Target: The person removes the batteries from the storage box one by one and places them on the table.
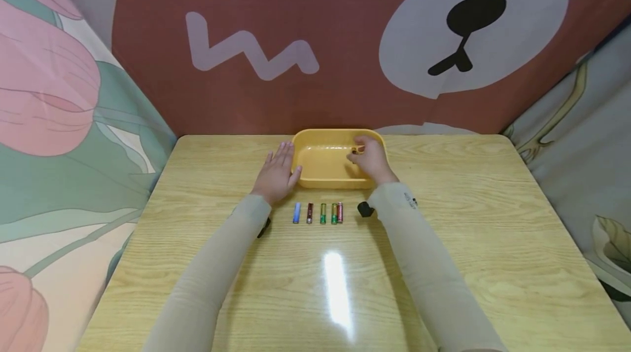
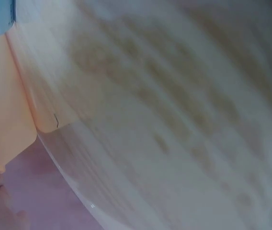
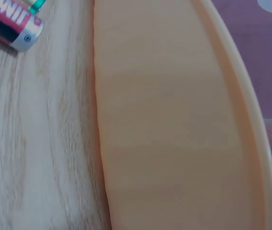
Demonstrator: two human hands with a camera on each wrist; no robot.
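Note:
A yellow tray (image 1: pixel 340 183) stands at the back of the table. My left hand (image 1: pixel 276 177) lies with straight fingers against its left end. Over the tray's right part, my right hand (image 1: pixel 373 161) pinches a small black-and-gold battery (image 1: pixel 354 151), mostly hidden by the fingers. In front of the tray several batteries lie in a row: a blue battery (image 1: pixel 297 213), a dark red battery (image 1: pixel 309 213), a green-and-gold battery (image 1: pixel 322 213), and another green-and-gold battery (image 1: pixel 334 213) beside a red battery (image 1: pixel 340 212). The right wrist view shows the red battery (image 3: pixel 18 24) close up.
The wooden table (image 1: pixel 236 297) reaches back to a brown wall cloth (image 1: pixel 246 100) printed with a bear's face. Patterned cloths hang on both sides. Black wrist devices are on both sleeves; one black device (image 1: pixel 365 209) sits right of the battery row.

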